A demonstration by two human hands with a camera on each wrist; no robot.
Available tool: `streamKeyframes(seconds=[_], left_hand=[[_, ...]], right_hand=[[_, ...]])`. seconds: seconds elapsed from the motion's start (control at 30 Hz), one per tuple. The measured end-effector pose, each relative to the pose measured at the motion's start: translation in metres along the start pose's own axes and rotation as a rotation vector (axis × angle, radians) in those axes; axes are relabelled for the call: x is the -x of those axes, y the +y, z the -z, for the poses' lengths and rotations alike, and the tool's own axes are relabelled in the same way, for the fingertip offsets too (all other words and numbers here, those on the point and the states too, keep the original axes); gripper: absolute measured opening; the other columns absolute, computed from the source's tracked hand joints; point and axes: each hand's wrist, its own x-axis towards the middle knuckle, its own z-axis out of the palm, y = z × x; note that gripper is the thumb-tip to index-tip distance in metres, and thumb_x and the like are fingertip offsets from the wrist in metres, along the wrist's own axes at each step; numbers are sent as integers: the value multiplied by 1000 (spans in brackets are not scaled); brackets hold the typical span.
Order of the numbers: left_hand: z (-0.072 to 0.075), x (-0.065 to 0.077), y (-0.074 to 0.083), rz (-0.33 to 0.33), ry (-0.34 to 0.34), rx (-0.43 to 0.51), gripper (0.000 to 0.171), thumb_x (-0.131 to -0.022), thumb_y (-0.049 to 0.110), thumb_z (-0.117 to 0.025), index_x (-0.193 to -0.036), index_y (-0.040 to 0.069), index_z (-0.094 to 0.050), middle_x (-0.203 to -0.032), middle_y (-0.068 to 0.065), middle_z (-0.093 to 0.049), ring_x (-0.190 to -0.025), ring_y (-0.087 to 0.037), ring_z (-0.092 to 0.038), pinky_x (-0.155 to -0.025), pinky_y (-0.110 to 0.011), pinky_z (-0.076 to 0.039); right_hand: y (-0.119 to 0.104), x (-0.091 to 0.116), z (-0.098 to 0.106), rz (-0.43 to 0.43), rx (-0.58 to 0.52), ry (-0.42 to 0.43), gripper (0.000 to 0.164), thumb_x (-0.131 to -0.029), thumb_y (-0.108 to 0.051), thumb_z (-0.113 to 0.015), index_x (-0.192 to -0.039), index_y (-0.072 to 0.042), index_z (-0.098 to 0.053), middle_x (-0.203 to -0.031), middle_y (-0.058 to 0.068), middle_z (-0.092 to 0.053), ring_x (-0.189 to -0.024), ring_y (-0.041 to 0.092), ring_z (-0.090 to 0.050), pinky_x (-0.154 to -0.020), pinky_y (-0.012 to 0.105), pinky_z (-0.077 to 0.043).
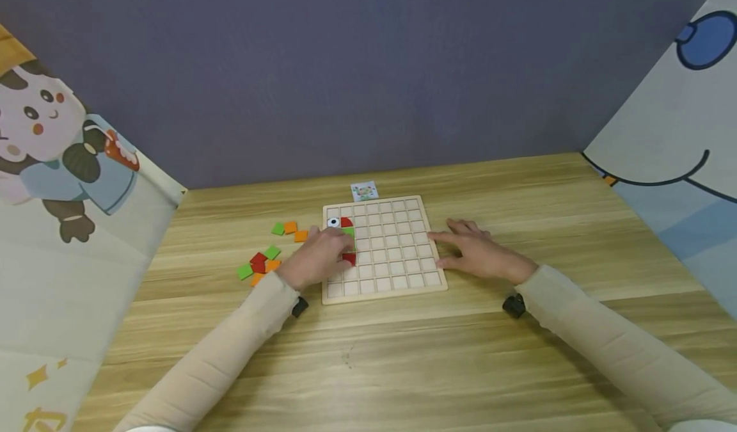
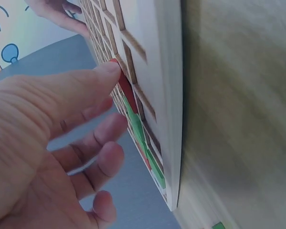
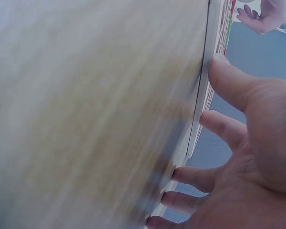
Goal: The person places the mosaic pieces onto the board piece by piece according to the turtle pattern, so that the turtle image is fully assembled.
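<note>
My left hand (image 1: pixel 320 256) reaches over the left side of a wooden grid board (image 1: pixel 397 253). In the left wrist view its thumb tip touches the upper end of a red tile (image 2: pixel 126 88) lying in the grid, while the other fingers bend loosely. Green tiles (image 2: pixel 139 131) continue the row beyond the red one. Near the board's upper left corner are a white tile with a black eye dot (image 1: pixel 333 222) and a red rounded piece (image 1: pixel 346 222). At the board's right edge, my right hand (image 1: pixel 478 253) rests its thumb and index fingertip, fingers spread.
Loose tiles lie left of the board: a green tile (image 1: pixel 278 228) and an orange tile (image 1: pixel 290 227) farther back, a mixed cluster with a red tile (image 1: pixel 258 260) nearer. A small picture card (image 1: pixel 364 191) lies behind the board. A dark panel (image 1: pixel 368 86) rises at the table's back.
</note>
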Motion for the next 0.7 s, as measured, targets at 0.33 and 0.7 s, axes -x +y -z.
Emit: streamKeyframes(seconds=[0.33, 0.7], left_hand=[[-6, -3, -1, -60, 12, -35, 10, -85, 14, -70, -94, 17, -70, -98, 4, -64, -86, -14, -51, -71, -34, -26], [-6, -4, 1, -63, 37, -63, 9, -84, 12, -73, -90, 17, -70, -91, 5, -64, -83, -13, -52, -70, -33, -28]], right_hand=[[1, 0, -1, 4, -8, 1, 62, -91, -44, -60, -145, -23, -40, -151, 26, -14, -136, 47, -8, -93, 75, -10], [1, 0, -1, 1, -11, 0, 62, -90, -43, -61, -145, -23, -40, -151, 26, -14, -136, 47, -8, -92, 75, -9]])
